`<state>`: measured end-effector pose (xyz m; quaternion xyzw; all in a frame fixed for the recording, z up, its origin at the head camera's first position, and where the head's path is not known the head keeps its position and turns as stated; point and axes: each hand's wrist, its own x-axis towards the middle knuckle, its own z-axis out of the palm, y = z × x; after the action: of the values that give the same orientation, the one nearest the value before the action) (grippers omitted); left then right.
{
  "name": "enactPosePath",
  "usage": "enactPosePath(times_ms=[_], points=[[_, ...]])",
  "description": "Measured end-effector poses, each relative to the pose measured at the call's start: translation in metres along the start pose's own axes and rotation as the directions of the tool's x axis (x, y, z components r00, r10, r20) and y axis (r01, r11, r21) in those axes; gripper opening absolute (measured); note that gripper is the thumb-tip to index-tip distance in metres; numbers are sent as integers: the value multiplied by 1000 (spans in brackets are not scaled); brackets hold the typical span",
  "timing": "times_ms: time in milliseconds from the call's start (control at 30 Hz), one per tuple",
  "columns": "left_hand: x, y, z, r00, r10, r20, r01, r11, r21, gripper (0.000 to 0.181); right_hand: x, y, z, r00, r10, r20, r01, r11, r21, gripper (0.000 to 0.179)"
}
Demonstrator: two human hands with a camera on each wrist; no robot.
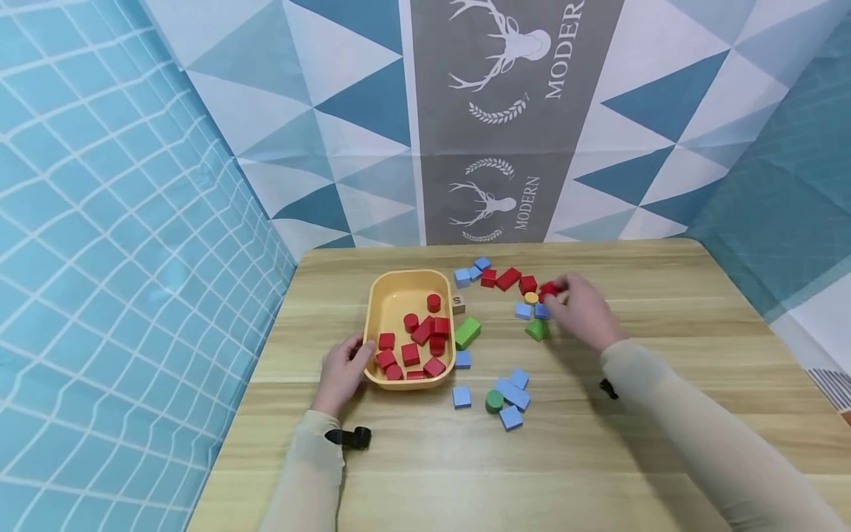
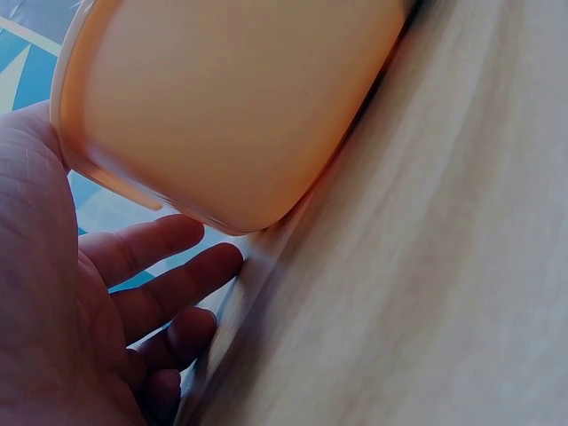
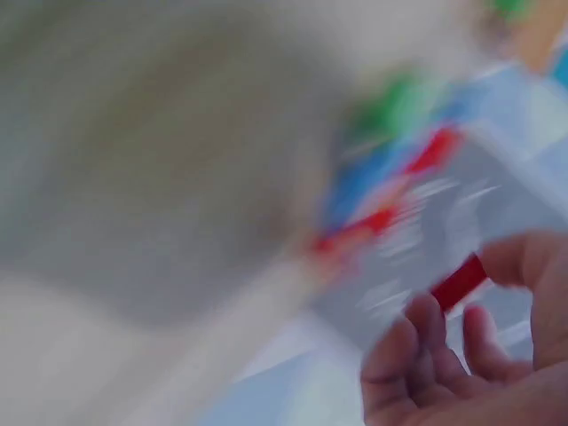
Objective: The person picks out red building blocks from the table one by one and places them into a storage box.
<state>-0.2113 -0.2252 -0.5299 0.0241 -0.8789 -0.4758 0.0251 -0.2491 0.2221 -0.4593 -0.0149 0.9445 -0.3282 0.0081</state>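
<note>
At the right of the block group, my right hand (image 1: 585,312) pinches a small red block (image 1: 548,288) between thumb and fingertips. The right wrist view is blurred, but the red block (image 3: 460,283) shows clearly between thumb and finger. My left hand (image 1: 342,372) holds the near left corner of a yellow plastic tray (image 1: 369,318), thumb over the rim. In the left wrist view the other fingers (image 2: 177,288) curl by the outside of the tray (image 2: 240,106). Several red cubes, cylinders and bars lie inside, among them a red cube (image 1: 410,355).
Right of the tray lie blue blocks (image 1: 512,393), a green bar (image 1: 468,332), a green cylinder (image 1: 494,401) and a wooden letter block (image 1: 459,304). Farther back, red blocks (image 1: 508,278) form a loose row. A patterned cloth (image 1: 359,111) hangs behind the wooden table (image 1: 425,473).
</note>
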Motion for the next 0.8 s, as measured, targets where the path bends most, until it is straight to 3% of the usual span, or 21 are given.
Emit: enactPosePath(times_ms=[100,167,233,333,367,400,467,567,633,733,800], points=[[-1,-1,-2,1000,-8,1,8,1000,0,47,-7,-58,18,983,-184,-22,185,982,47,36],[-1,-1,-2,1000,-1,-3,1,1000,4,48,-15,-97,37,943,-331,34,331,944,13,31],[-2,0,-2,1000,10,-8,-9,1000,10,47,-20,-127,59,872,-468,145,480,875,-63,24],[-2,2,-1,1000,20,-21,-20,1000,13,45,-24,-155,92,749,-576,327,652,730,-206,15],[-2,3,0,999,23,-23,-23,1000,12,45,-23,-160,101,722,-582,374,681,694,-235,12],[-2,3,1,999,28,-25,-27,1000,10,44,-21,-162,110,710,-574,409,693,672,-261,9],[-1,5,2,999,33,-27,-33,999,11,44,-17,-164,124,715,-541,443,688,660,-303,7],[-1,5,3,999,34,-19,-34,999,12,46,-11,-160,134,746,-501,440,653,679,-335,10],[0,3,3,999,31,-12,-31,999,17,47,-9,-157,136,753,-494,435,642,696,-321,13],[-1,1,1,1000,18,-7,-18,1000,22,48,-11,-155,132,742,-506,440,643,723,-252,17],[-2,0,-1,1000,13,-7,-13,1000,26,48,-15,-156,127,723,-536,435,659,725,-202,17]])
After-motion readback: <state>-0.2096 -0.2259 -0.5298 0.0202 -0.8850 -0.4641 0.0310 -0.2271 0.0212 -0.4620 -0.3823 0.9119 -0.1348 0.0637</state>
